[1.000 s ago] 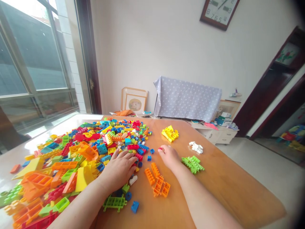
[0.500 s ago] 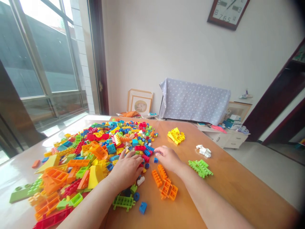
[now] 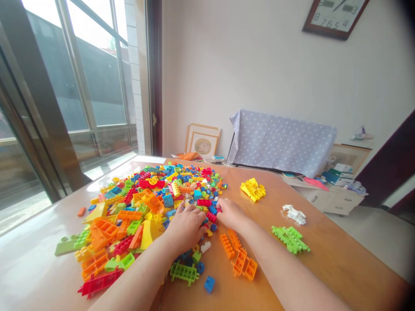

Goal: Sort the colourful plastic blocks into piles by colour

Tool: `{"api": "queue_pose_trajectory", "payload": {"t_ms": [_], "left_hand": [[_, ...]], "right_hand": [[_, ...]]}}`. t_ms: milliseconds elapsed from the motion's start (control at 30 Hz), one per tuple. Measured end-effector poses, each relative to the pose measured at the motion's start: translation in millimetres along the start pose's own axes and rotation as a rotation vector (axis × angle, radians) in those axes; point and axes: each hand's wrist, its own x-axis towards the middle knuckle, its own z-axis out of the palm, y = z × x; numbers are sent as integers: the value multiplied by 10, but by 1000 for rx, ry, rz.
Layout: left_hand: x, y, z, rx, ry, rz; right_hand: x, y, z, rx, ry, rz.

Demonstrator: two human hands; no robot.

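Note:
A big heap of mixed coloured building bricks (image 3: pixel 142 207) covers the left half of the wooden table (image 3: pixel 324 259). My left hand (image 3: pixel 186 226) lies flat on the heap's right edge, fingers spread over bricks. My right hand (image 3: pixel 231 214) is beside it, fingers curled at the heap's edge, touching a red brick (image 3: pixel 211 216); I cannot see whether it grips it. Sorted groups lie to the right: orange bricks (image 3: pixel 238 255) just below my right hand, yellow bricks (image 3: pixel 253 189), white bricks (image 3: pixel 294 214) and green bricks (image 3: pixel 290 239).
A green plate (image 3: pixel 183 272) and a blue brick (image 3: pixel 209 283) lie loose near the table's front. A large window (image 3: pixel 65 95) is on the left. Behind the table are a dotted cloth cover (image 3: pixel 282 140), picture frames (image 3: pixel 202 140), a low cabinet (image 3: pixel 333 196) and a wall clock (image 3: pixel 335 15).
The view has swung left. My right hand has moved left from the bare table to the heap's edge, close to my left hand. My left hand stayed on the heap.

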Motion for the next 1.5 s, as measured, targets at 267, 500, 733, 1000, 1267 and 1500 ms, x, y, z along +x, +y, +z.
{"api": "queue_pose_trajectory", "payload": {"t_ms": [267, 500, 733, 1000, 1267, 1500], "left_hand": [[7, -46, 36, 14, 23, -7], [15, -76, -25, 39, 13, -10], [20, -71, -25, 62, 16, -23], [12, -73, 2, 49, 16, -25], [16, -79, -2, 16, 14, -28], [18, -86, 10, 5, 8, -27]], "right_hand": [[-117, 56, -63, 162, 134, 20], [-236, -124, -80, 156, 37, -170], [-153, -182, 53, 69, -11, -144], [-95, -221, 16, 160, 45, -155], [91, -367, -71, 123, 81, -144], [241, -354, 83, 160, 27, -136]]}}
